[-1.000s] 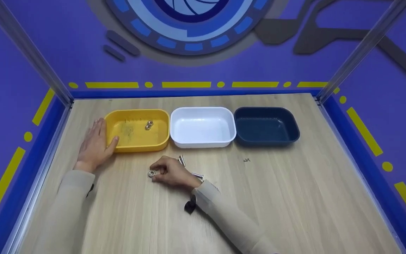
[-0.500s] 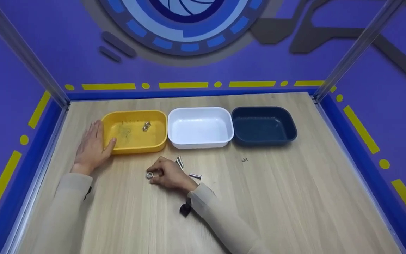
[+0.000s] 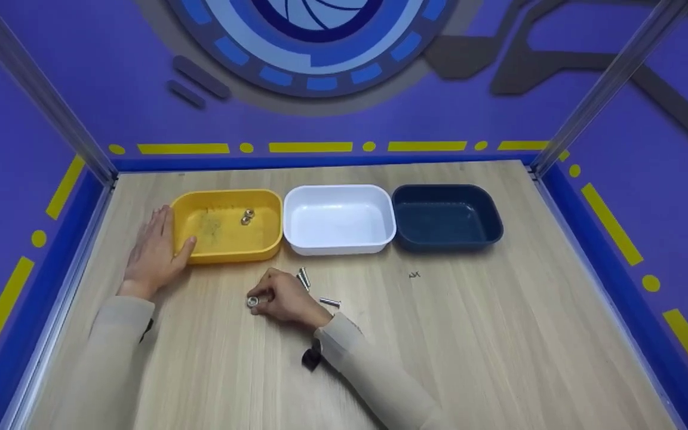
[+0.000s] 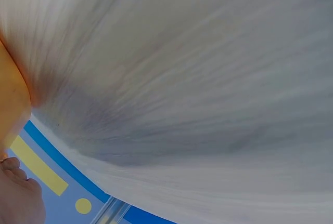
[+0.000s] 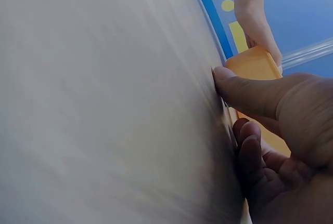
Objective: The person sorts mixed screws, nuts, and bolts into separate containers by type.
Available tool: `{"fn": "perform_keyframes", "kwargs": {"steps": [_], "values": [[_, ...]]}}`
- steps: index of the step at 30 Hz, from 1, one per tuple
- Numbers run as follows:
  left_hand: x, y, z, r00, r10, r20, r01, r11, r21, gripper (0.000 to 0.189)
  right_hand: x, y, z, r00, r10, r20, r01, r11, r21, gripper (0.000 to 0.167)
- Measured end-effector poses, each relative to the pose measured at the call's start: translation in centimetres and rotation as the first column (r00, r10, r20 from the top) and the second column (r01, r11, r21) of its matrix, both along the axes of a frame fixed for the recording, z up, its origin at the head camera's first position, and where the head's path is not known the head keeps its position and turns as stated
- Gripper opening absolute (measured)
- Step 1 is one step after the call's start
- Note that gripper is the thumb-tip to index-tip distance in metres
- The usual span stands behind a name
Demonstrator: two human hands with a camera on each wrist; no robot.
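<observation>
almost nothing is changing this last second: the right hand (image 3: 287,297) is keeping a metal nut (image 3: 252,302) at the same spot, near of the yellow tray (image 3: 233,258), so the work seems to be pausing. thumb and forefinger are pinching it; whether it is touching the table (image 3: 469,358), i can't tell. the left hand (image 3: 154,254) is lying straight-fingered along the tray's left wall, thumb over the near-left corner. two more nuts (image 3: 247,216) are sitting inside. screws (image 3: 330,303) are lying just beyond the right hand; the white tray (image 3: 340,248) and dark tray (image 3: 448,246) are standing farther right.
</observation>
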State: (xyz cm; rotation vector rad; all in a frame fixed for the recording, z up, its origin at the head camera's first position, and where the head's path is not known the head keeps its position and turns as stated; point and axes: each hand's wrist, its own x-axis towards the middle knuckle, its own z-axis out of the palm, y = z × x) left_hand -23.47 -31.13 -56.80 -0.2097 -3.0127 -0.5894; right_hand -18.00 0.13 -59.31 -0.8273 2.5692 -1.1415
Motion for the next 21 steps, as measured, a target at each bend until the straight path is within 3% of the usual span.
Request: {"fn": "perform_keyframes", "kwargs": {"steps": [12, 21], "values": [[-0.02, 0.05, 0.05, 1.0, -0.009, -0.014, 0.009, 1.0, 0.005, 0.092, -0.41, -0.01, -0.02, 0.999, 0.041, 0.002, -0.041, 0.999, 0.0, 0.024], [-0.15, -0.14, -0.13, 0.999, -0.024, -0.04, 0.025, 0.999, 0.027, 0.09, -0.63, 0.11, 0.91, 0.995, 0.095, 0.037, -0.095, 0.995, 0.007, 0.021]]}}
